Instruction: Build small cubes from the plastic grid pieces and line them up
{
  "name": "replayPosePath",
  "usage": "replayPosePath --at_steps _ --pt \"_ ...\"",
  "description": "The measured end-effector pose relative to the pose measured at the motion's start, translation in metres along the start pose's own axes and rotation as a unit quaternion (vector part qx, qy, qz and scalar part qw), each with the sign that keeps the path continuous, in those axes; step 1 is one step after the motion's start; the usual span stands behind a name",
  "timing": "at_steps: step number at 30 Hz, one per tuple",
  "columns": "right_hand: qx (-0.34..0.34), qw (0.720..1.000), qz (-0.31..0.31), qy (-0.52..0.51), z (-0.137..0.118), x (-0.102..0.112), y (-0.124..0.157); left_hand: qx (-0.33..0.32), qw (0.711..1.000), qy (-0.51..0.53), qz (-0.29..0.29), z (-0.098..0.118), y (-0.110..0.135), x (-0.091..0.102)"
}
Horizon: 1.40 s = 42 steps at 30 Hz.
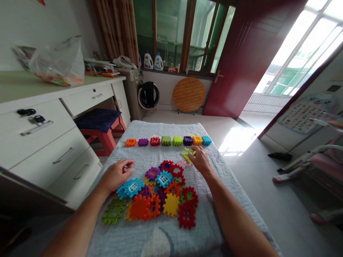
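Colourful square plastic interlocking tiles with notched edges lie in a loose pile (139, 207) on the cloth-covered table. My left hand (118, 175) hovers at the pile's left side, fingers loosely bent and apart, with nothing in it. Nearest to it are blue window tiles (134, 187). Beyond the pile, my right hand (200, 159) has its thumb and fingertips at a light green tile (187, 154), seemingly pinching its right edge. Part of that tile is hidden by the fingers. Farther back stands a row of several assembled cubes (166, 140), from orange at left to blue at right.
The table's light cloth (160, 130) reaches past the row of cubes. A red stool (107, 137) and a white desk (53, 142) stand to the left, with a plastic bag (60, 64) on the desk. At right is a pink-seated chair (324, 167).
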State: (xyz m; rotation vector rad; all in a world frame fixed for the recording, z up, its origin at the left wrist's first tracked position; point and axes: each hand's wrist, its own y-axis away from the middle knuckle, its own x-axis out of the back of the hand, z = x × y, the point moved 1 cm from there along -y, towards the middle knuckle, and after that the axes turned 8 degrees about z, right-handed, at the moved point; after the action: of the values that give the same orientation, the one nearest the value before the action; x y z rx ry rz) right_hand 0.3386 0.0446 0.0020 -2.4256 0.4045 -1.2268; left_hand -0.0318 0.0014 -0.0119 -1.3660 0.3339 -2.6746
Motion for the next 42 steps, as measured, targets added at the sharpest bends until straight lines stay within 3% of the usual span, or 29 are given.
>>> replayPosePath --at_steps 6,15,27,29,32,35,38,42 --pt "0.013 1.000 -0.004 0.009 0.004 -0.012 -0.001 -0.007 1.000 -0.005 -0.006 0.000 0.000 0.000" --pt "0.089 0.989 -0.076 0.091 0.004 -0.017 0.004 -0.009 1.000 0.002 0.003 0.001 0.000 0.001" --pt "0.071 0.990 -0.078 0.089 0.000 -0.016 0.007 -0.056 0.997 0.010 0.054 0.009 -0.002 0.001" --pt "0.073 0.991 -0.079 0.086 -0.001 -0.016 0.008 -0.077 0.995 0.007 0.064 0.019 -0.002 0.005" --pt "0.077 0.990 -0.077 0.091 -0.001 -0.018 0.008 -0.145 0.987 -0.005 0.065 0.054 0.006 0.015" --pt "0.075 0.989 -0.071 0.102 0.000 -0.018 0.007 -0.230 0.973 -0.026 -0.027 0.100 0.026 0.019" --pt "0.073 0.989 -0.059 0.117 -0.001 -0.016 0.006 -0.301 0.944 -0.055 -0.122 0.132 0.053 0.009" --pt "0.097 0.991 -0.036 0.084 -0.013 -0.006 0.009 -0.310 0.931 -0.096 -0.166 0.136 0.072 -0.017"
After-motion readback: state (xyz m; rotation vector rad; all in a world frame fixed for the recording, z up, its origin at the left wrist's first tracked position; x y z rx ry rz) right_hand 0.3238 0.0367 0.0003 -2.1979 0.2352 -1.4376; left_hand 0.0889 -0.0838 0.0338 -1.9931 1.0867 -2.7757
